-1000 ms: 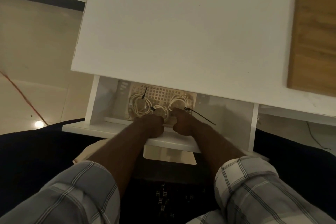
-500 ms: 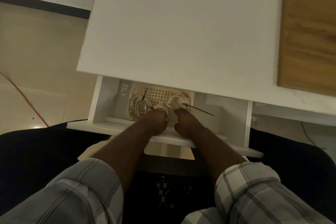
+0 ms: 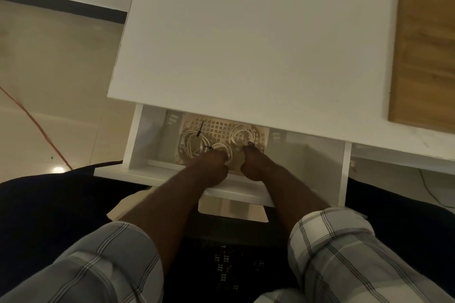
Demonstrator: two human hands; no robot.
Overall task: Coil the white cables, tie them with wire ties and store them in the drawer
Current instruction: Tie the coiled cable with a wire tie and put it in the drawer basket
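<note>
My left hand point(image 3: 209, 167) curls over the middle coil point(image 3: 222, 151) and my right hand point(image 3: 254, 167) closes at the right coil's point(image 3: 242, 134) black tie point(image 3: 251, 144). All three coils lie in the drawer point(image 3: 138, 140), just ahead of both hands.

white desk point(image 3: 246, 32), beige tile floor point(image 3: 49, 69), dim light

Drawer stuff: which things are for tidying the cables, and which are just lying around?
For the job:
- left cable coil
- middle cable coil
- right cable coil
- black wire tie
- drawer
- lattice tray
- left hand, right hand

Just lying about:
- wooden board
- orange cord on the floor
- white desktop
</note>
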